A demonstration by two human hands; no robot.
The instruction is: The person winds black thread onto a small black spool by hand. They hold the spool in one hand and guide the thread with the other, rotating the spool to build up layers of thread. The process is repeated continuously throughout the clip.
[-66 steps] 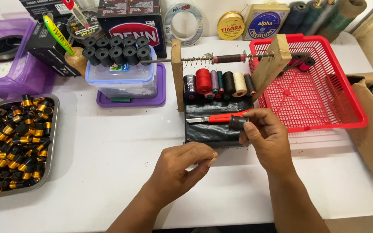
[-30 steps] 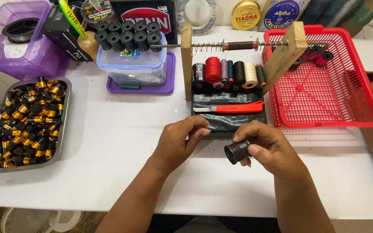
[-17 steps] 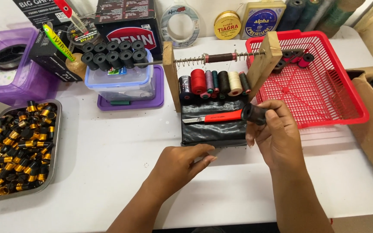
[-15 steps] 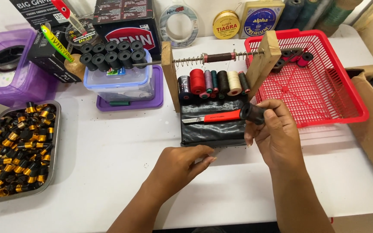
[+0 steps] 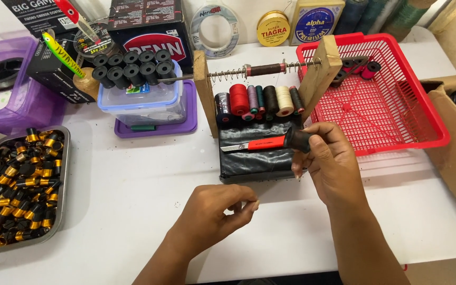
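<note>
Barely shifted since a moment ago, left hand (image 5: 215, 214) rests on the white tabletop (image 5: 133, 206), fingers pinched narrow, seemingly empty. Metal tray of black-and-gold ferrules (image 5: 14, 187) far left, thread spools on a wooden rack (image 5: 259, 100) centre. Right hand (image 5: 328, 161) grips a short, matte black cylinder (image 5: 296, 140) above the black pad (image 5: 259, 161).

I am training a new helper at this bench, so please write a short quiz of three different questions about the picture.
1. True or false: the right hand holds a small black spool.
2. Where does the red knife lie? A) in the red basket B) on the black block C) in the metal tray
3. Fill in: the left hand rests on the white ____.

Key: 1 true. 2 B. 3 table.
</note>
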